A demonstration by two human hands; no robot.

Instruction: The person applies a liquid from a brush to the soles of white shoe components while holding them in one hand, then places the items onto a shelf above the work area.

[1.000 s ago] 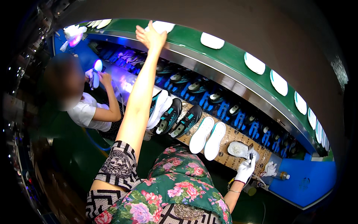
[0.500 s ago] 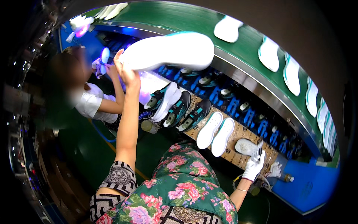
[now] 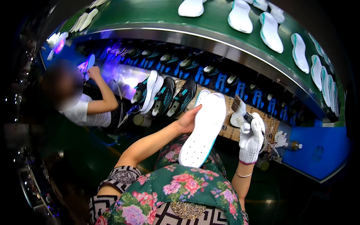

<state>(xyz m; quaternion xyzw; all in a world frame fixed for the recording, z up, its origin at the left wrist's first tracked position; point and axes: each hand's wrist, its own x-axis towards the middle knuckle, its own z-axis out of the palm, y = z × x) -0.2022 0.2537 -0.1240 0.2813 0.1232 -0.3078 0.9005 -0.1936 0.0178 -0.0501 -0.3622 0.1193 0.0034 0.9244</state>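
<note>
A white shoe sole [image 3: 203, 131], perforated and teal-edged, is gripped by the left hand [image 3: 188, 120] above the lap. A brush [image 3: 240, 107] is clenched in the gloved right hand [image 3: 251, 137]. Dark sneakers [image 3: 176, 96] lie on the bench [image 3: 228, 131] beyond.

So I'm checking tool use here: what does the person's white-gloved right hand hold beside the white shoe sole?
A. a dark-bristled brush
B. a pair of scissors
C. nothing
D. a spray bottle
A: the white-gloved right hand grips a dark-bristled brush by its handle, just right of the white shoe sole that the bare left hand holds.
</note>
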